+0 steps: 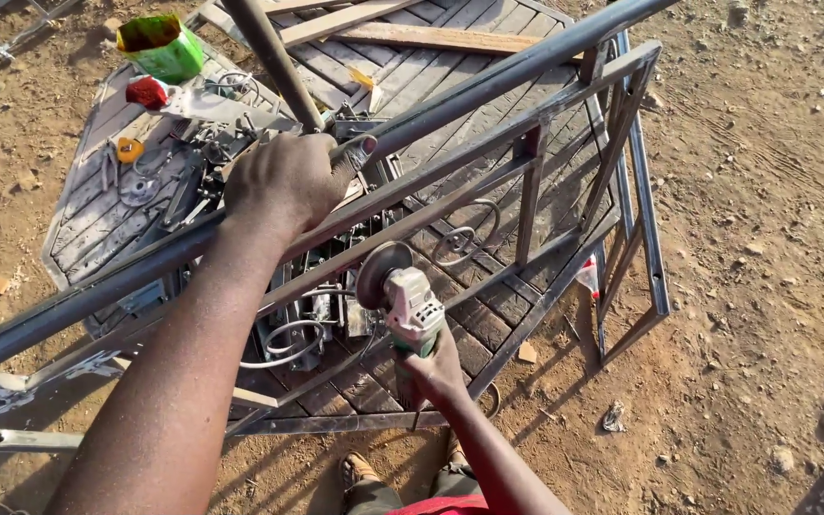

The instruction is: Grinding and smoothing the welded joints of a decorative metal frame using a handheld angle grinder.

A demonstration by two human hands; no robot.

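Lying at the upper left of the frame on a ribbed metal panel [88, 205] is a green carton [161, 46], with a small red container [148, 92] just below it and a clutter of metal scraps [159, 167] spread beneath both. Moving right, the left hand [283, 181] sits near the upper centre, its fingers curled fully closed around a long grey steel tube [488, 81] that runs diagonally from the lower left edge to the upper right. That tube forms the top rail of a welded steel frame [565, 157] with upright bars and curled scrollwork [464, 234], which leans across the panel. Below and slightly right of the left hand, the right hand [434, 370] is wrapped tightly around the rear body of a pale green angle grinder [412, 305]; its round disc [381, 272] points up and left, close beneath a lower bar of the frame, though whether it touches the metal cannot be told. At the bottom centre a brown shoe [357, 469] rests on the dirt. Bare reddish ground [765, 267] with scattered stones fills the right side.
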